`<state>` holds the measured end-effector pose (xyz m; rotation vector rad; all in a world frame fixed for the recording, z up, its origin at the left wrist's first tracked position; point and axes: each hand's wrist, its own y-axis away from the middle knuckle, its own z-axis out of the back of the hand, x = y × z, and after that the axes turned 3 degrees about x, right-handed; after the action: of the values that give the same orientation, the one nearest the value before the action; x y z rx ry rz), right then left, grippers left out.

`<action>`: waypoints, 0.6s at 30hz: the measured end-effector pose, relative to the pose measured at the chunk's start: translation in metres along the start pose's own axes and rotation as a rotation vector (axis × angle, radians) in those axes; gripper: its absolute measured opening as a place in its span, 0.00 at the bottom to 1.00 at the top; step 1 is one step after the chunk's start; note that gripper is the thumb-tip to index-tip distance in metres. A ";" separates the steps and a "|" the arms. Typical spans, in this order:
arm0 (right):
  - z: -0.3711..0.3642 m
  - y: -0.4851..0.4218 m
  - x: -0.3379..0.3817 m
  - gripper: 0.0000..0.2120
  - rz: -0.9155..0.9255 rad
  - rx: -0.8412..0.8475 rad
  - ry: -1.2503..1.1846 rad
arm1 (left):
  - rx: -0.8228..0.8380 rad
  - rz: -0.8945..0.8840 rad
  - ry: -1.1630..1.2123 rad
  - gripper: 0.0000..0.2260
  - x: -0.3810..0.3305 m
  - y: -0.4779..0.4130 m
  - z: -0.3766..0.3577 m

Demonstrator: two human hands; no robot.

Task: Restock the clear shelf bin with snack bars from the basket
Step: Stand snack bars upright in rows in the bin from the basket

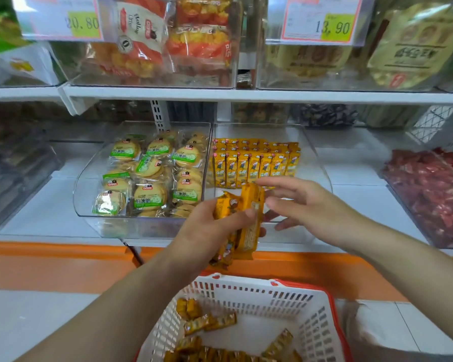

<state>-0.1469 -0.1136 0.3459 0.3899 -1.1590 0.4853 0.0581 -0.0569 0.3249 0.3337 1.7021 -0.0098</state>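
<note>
My left hand (209, 228) grips a bunch of yellow snack bars (249, 218) in front of the clear shelf bin (317, 163). Rows of the same yellow bars (254, 163) stand upright at the back of that bin. My right hand (298, 202) hovers just right of the held bars, fingers spread and relaxed, fingertips close to the top bar. Below, a white basket with a red rim (309, 309) holds several loose yellow bars (209, 322).
A clear bin of green-labelled round biscuits (147, 176) sits left of the bar bin. A bin of red sweets (429, 189) stands to the right. Upper shelf bins carry price tags (322, 19). An orange ledge (63, 265) runs under the shelf.
</note>
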 end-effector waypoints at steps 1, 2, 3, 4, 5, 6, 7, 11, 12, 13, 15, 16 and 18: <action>-0.005 0.003 0.000 0.23 -0.003 0.012 0.009 | 0.020 -0.007 0.001 0.16 0.001 0.002 -0.003; -0.008 0.004 0.001 0.25 0.012 0.007 0.046 | 0.036 -0.014 0.002 0.18 0.002 0.004 -0.006; -0.010 0.006 0.003 0.24 0.041 -0.009 0.086 | 0.050 -0.021 0.002 0.18 0.003 0.006 -0.009; -0.012 0.006 0.005 0.21 0.071 -0.027 0.109 | 0.064 -0.023 0.002 0.19 0.004 0.008 -0.012; -0.012 0.008 0.006 0.18 0.088 -0.047 0.120 | 0.077 -0.022 0.006 0.19 0.006 0.010 -0.014; -0.011 0.008 0.006 0.17 0.088 -0.063 0.121 | 0.087 -0.019 0.012 0.19 0.007 0.011 -0.016; -0.008 0.009 0.006 0.16 0.075 -0.066 0.113 | 0.091 -0.016 0.017 0.18 0.008 0.012 -0.017; 0.009 0.015 0.001 0.11 0.045 0.022 -0.084 | 0.030 0.022 0.055 0.20 0.009 0.012 -0.016; 0.013 0.016 0.000 0.12 0.070 0.034 -0.154 | 0.027 0.051 0.074 0.21 0.008 0.013 -0.014; 0.016 0.018 -0.001 0.14 0.107 0.043 -0.214 | 0.039 0.079 0.084 0.21 0.008 0.013 -0.012; 0.020 0.020 -0.001 0.17 0.171 0.052 -0.265 | 0.068 0.105 0.082 0.20 0.007 0.014 -0.010; 0.020 0.020 -0.002 0.19 0.183 0.050 -0.278 | 0.069 0.103 0.076 0.20 0.007 0.014 -0.009; 0.022 0.019 -0.003 0.21 0.171 0.043 -0.309 | 0.039 0.088 0.050 0.17 0.006 0.012 -0.009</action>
<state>-0.1755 -0.1098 0.3520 0.4148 -1.4905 0.6143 0.0513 -0.0425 0.3225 0.4404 1.7371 0.0307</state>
